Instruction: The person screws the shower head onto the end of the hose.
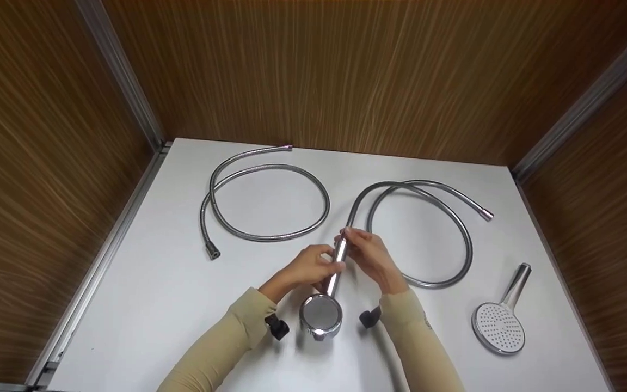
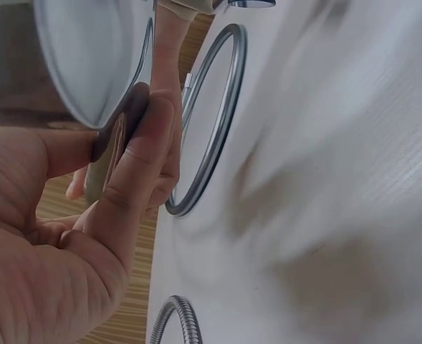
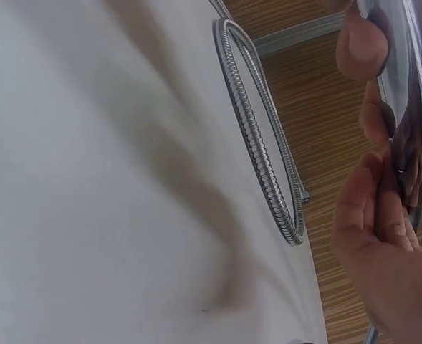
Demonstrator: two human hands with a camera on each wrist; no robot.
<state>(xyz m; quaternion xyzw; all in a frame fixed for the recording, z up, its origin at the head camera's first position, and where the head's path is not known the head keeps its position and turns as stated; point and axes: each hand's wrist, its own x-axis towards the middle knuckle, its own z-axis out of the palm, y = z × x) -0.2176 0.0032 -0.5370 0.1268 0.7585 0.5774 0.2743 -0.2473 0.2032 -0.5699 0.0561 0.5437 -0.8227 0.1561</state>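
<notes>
Near the middle of the table, my left hand grips the chrome handle of a shower head, whose round grey face is turned up toward me. At the far end of that handle, my right hand pinches the end of a smooth grey shower hose, right where hose and handle meet. The fingers hide the joint itself. In the left wrist view, the shower head looms large over the palm, with the thumb and fingers around its handle. The right wrist view shows the shiny handle between both hands' fingers.
The held hose loops across the right side, its free connector lying at the back right. A ribbed metal hose lies coiled at the back left. Another shower head with a white nozzle face rests at the right. Wood-grain panels wall the white table.
</notes>
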